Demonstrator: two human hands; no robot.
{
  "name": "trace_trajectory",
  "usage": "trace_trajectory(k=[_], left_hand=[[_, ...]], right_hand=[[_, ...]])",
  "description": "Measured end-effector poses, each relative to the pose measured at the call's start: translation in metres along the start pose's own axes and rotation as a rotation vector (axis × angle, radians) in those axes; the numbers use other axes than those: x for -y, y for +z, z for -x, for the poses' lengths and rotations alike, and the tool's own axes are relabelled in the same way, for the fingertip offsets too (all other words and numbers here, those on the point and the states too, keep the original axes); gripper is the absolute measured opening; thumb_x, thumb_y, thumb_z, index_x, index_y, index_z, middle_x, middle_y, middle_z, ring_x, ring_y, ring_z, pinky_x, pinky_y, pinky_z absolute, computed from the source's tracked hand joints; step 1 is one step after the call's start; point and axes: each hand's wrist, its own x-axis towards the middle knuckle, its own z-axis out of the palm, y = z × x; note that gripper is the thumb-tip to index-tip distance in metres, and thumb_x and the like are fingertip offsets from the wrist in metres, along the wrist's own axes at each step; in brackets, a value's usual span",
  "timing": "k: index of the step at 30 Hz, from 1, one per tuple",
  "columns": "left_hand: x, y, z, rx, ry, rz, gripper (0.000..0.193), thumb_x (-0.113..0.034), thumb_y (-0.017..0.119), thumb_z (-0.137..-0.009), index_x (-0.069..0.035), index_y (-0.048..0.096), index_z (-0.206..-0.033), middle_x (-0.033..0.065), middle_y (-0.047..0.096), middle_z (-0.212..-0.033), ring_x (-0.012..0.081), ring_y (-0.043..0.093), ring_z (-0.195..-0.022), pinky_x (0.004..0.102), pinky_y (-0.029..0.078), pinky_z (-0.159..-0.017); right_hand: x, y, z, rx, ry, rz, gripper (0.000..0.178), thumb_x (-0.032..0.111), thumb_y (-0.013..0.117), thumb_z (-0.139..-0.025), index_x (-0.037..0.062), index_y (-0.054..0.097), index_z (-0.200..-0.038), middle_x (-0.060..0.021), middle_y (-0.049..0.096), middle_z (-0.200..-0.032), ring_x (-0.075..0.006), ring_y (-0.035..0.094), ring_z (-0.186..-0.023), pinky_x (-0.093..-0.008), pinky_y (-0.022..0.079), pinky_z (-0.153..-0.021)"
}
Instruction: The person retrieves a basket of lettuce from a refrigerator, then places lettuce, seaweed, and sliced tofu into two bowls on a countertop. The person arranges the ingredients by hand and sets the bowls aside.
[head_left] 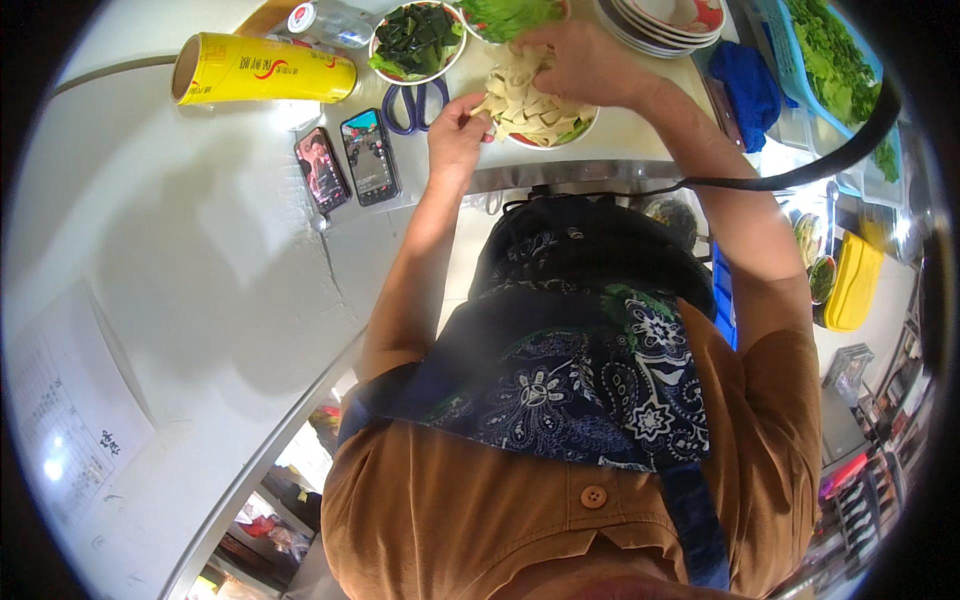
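A bowl [585,132] at the table's front edge holds a heap of wide, pale noodle-like strips [535,105], with some green leaf showing beneath. At its left side my left hand [459,135] is closed, thumb and fingers pinched at the edge of the strips. From the right, my right hand [583,62] reaches over the bowl, its fingers bent down onto the far part of the heap. Just behind are a bowl of dark green leaves [418,40] and a bowl of light green lettuce [510,15]. Blue-handled scissors [415,108] lie beside my left hand.
Two phones [368,155] lie left of my left forearm. Behind them are a yellow cling film roll [265,70] and a clear jar [330,22]. Stacked plates [670,20], a blue cloth [745,95] and a blue basket of greens [825,60] stand right. A black strap [800,178] crosses my right arm.
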Motion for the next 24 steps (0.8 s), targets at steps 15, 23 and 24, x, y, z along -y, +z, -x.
trace_trajectory(k=[15, 23, 24], left_hand=[[-0.006, 0.025, -0.008, -0.034, -0.134, 0.227, 0.026, 0.0, 0.044, -0.086, 0.004, 0.052, -0.11, 0.0085, 0.059, -0.098, 0.0157, 0.058, -0.086, 0.0256, 0.048, -0.076], [0.012, 0.021, 0.002, -0.221, 0.303, -0.426, 0.045, 0.0, 0.051, -0.079, 0.003, 0.047, -0.123, 0.0128, 0.054, -0.11, 0.0204, 0.053, -0.098, 0.0306, 0.045, -0.084], [0.012, 0.021, 0.004, -0.225, 0.319, -0.428, 0.046, -0.001, 0.051, -0.078, 0.002, 0.047, -0.123, 0.0143, 0.053, -0.111, 0.0219, 0.052, -0.099, 0.0314, 0.044, -0.086]], right_hand=[[-0.028, 0.052, -0.006, 0.137, -0.198, 0.165, 0.028, 0.019, 0.063, -0.069, 0.0093, 0.06, -0.096, -0.0152, 0.06, -0.094, -0.0306, 0.059, -0.088, -0.0389, 0.047, -0.075], [-0.012, 0.053, 0.03, 0.13, -0.121, 0.326, 0.074, 0.017, 0.078, -0.055, 0.0185, 0.047, -0.122, -0.012, 0.038, -0.132, -0.0328, 0.039, -0.122, -0.0434, 0.035, -0.097], [-0.013, 0.049, 0.034, 0.093, -0.154, 0.304, 0.076, 0.017, 0.078, -0.055, 0.0187, 0.046, -0.124, -0.0123, 0.037, -0.133, -0.0328, 0.038, -0.122, -0.0442, 0.034, -0.098]])
